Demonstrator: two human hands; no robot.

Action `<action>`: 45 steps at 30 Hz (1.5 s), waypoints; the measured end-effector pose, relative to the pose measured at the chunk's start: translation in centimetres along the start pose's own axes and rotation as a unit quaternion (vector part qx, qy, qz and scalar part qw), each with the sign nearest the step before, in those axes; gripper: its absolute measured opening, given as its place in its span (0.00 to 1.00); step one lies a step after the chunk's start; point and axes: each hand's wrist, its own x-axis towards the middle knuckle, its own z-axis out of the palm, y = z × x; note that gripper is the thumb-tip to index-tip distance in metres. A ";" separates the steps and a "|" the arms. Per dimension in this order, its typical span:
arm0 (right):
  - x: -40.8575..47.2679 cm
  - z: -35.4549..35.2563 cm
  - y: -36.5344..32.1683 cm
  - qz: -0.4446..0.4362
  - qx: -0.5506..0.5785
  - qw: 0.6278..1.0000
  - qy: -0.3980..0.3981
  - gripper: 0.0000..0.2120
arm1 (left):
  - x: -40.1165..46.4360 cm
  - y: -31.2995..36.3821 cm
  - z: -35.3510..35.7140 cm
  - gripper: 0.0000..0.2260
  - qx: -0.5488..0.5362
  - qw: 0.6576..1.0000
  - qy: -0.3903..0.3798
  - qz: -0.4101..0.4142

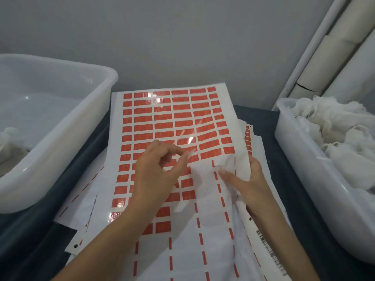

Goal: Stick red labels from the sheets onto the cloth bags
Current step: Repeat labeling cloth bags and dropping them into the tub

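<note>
A big sheet (172,126) of red labels (183,115) lies on a dark table (269,122) between two white tubs, the right tub (300,169) full of cloth bags (332,126), while the left hand (160,169) pinches at a label and the right hand (247,185) holds a white bag (205,179) on the sheet.

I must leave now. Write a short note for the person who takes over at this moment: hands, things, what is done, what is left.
Left hand: thumb and forefinger pinch at a red label on the label sheet; whether it is already peeled I cannot tell.
Right hand: holds a cloth bag on the sheet.
Right tub: a heap of white cloth bags.
Left tub: a few bags in its near corner.
Done: the sheet's lower right part is stripped.
Left: many labels and bags.
</note>
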 end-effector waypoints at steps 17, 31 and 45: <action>-1.5 -1.9 -1.8 0.000 -0.026 0.981 -0.191 0.12 | -1.4 0.4 0.1 0.07 0.116 0.938 -0.126 0.303; -2.2 -1.0 -1.9 -0.223 0.008 0.972 -0.075 0.23 | -1.5 0.5 -0.4 0.12 0.105 0.952 -0.175 0.229; -2.3 -0.8 -1.7 -0.211 -0.003 0.977 -0.023 0.19 | -0.9 1.1 -0.4 0.05 0.030 0.974 -0.198 0.103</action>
